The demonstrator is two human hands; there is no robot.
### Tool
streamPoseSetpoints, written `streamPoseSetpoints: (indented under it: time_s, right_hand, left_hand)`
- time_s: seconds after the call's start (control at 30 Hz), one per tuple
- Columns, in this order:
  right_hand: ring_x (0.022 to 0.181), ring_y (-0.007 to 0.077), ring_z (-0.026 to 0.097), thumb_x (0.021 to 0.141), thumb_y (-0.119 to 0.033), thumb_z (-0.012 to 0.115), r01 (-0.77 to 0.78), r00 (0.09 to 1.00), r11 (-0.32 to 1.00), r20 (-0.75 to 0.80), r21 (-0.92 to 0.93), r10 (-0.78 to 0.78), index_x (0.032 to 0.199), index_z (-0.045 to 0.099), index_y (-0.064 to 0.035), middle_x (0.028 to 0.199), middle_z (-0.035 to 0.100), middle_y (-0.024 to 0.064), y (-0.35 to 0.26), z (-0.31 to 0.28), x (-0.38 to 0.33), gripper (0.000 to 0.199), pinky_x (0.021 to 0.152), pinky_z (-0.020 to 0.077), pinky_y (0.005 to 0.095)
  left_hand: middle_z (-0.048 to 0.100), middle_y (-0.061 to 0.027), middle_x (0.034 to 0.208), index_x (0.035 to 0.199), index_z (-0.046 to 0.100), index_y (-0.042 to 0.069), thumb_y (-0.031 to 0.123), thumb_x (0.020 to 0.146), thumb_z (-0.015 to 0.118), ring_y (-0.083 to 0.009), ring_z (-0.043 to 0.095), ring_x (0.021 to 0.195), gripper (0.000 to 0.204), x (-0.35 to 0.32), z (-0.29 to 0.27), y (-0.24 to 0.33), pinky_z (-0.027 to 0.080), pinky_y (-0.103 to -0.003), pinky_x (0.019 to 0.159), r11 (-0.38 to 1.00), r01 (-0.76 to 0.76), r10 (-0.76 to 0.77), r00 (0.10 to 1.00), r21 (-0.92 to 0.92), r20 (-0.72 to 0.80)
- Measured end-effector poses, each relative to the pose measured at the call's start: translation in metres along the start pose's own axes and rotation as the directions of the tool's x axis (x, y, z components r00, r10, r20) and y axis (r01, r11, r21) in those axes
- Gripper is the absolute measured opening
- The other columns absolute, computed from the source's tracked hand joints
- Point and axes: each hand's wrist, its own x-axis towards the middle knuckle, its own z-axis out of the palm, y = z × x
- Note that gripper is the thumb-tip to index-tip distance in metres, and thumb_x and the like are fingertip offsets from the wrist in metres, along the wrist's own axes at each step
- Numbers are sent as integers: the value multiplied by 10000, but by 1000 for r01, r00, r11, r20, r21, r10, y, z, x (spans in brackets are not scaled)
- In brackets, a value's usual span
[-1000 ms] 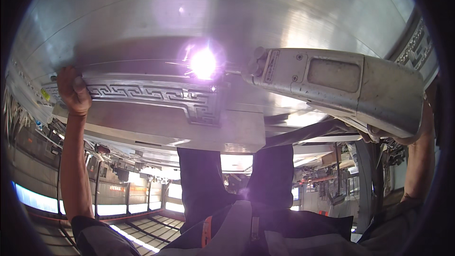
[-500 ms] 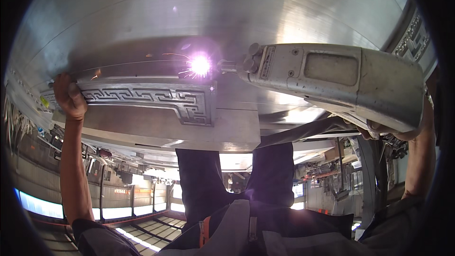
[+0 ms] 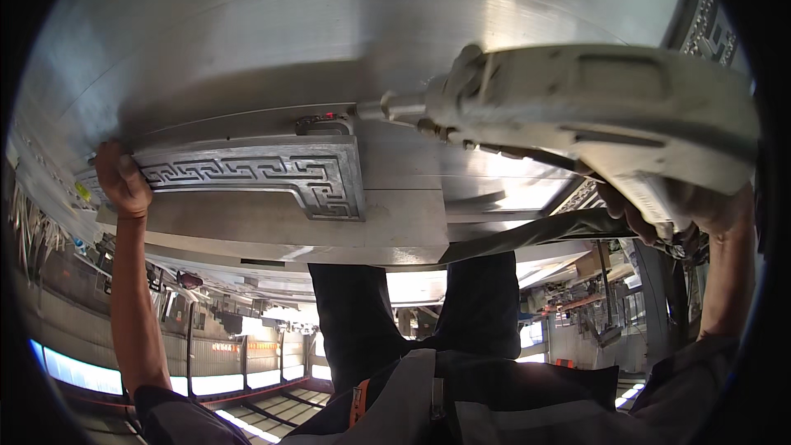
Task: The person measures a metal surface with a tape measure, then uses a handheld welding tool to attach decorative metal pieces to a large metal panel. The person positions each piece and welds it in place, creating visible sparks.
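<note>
My right hand (image 3: pixel 718 208), at the right, is wrapped round the handle of a pale handheld welding gun (image 3: pixel 610 86), partly hidden by its body and blurred. The gun's narrow nozzle points left, close to a small dark curved metal piece (image 3: pixel 324 126) with a red light spot on it. That piece sits at the upper edge of a grey metal strip with a raised fretwork pattern (image 3: pixel 247 171). My left hand (image 3: pixel 124 181) grips the strip towards its left end, with the thumb in sight and the other fingers partly hidden.
A broad shiny metal sheet (image 3: pixel 428 16) fills the far side. Below the strip lies a plain metal block (image 3: pixel 404 218). A dark hose (image 3: pixel 535 232) runs toward the gun. Another patterned piece (image 3: pixel 713 33) stands at the upper right. My legs are below the work.
The bright violet-white glare and sparks at the nozzle are gone, leaving a small red spot. The gun has tilted and shifted, its nozzle further left. My left hand stays on the strip.
</note>
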Motion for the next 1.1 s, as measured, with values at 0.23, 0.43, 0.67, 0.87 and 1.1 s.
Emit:
streamPoseSetpoints:
  time_s: [0.23, 0.43, 0.67, 0.87, 1.1]
  right_hand:
    - [557, 197, 685, 962, -627, 521, 6, 998, 872, -57, 490, 25, 1384, 447, 78, 905, 689, 193, 3, 29, -16, 825, 450, 577, 275]
    - [587, 173, 718, 1048, -529, 496, 291, 953, 719, -256, 631, -161, 1378, 462, 89, 862, 700, 196, 52, 106, -66, 701, 444, 585, 248]
    - [687, 173, 686, 1039, -330, 632, 168, 969, 524, -238, 835, 70, 1318, 543, -11, 900, 700, 119, 105, 250, -76, 433, 582, 569, 273]
    - [684, 173, 683, 1000, -512, 590, 259, 949, 504, -315, 824, 28, 1283, 566, 37, 905, 689, 114, 129, 293, -23, 618, 561, 561, 298]
    - [763, 143, 648, 1088, -304, 541, 164, 975, 459, -214, 873, 58, 1218, 613, 15, 953, 680, 74, 130, 288, 2, 352, 668, 541, 301]
  left_hand:
    - [523, -209, 825, 819, 510, 6, 469, 1101, 357, -443, 505, 782, 563, 11, 5, -1, 389, -514, 718, 998, -52, 53, 998, 46, -35]
    - [525, -210, 810, 818, 498, 12, 458, 1098, 316, -447, 508, 759, 557, 34, 7, 15, 387, -520, 689, 991, -123, 126, 991, 52, -55]
    - [574, -268, 1256, 1299, 539, -86, 473, 1034, 524, -453, 547, 1171, 619, 46, 2, 55, 421, -536, 1024, 987, -148, 149, 989, 62, -10]
    - [359, -272, 1549, 1530, 320, -36, 550, 689, 876, -443, 340, 1443, 1166, 57, 23, 222, 256, -617, 1188, 984, -167, 174, 972, -57, 158]
    - [297, -311, 1588, 1563, 267, -30, 681, 665, 848, -478, 258, 1506, 1284, 62, 35, 245, 151, -735, 1180, 988, -64, 34, 978, 142, 205]
